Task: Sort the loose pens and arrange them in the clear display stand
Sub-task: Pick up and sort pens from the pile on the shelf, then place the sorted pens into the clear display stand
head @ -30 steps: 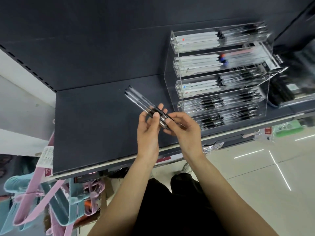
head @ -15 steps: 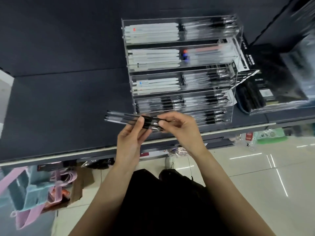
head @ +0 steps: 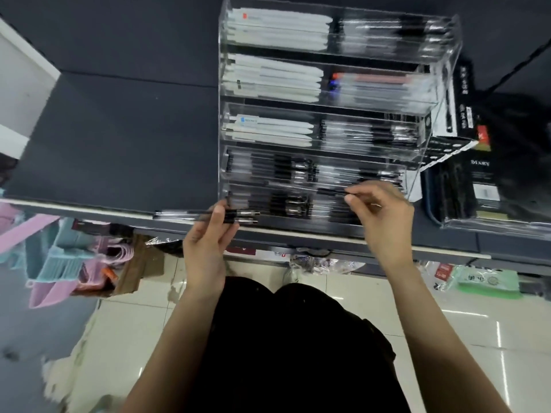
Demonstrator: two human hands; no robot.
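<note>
A clear tiered display stand (head: pixel 222 126) stands on the dark shelf, its rows filled with white and black pens. My left hand (head: pixel 205 245) grips a small bundle of clear-barrelled black pens (head: pixel 176 214), held level just left of the stand's lowest row. My right hand (head: pixel 380 213) pinches one black pen (head: pixel 331 191) at its end, over the right half of the lowest rows. The two hands are apart.
The dark shelf (head: pixel 119 138) runs left of the stand, with a pale front edge. A black diary box (head: pixel 483 180) sits right of the stand. Pink and blue hangers (head: pixel 56 260) hang below left. Packets lie on the tiled floor under the shelf.
The hands have separated: my right hand drew one pen out of the bundle and moved it right to the stand's lower rows. The view shifted so the stand sits nearer and more central.
</note>
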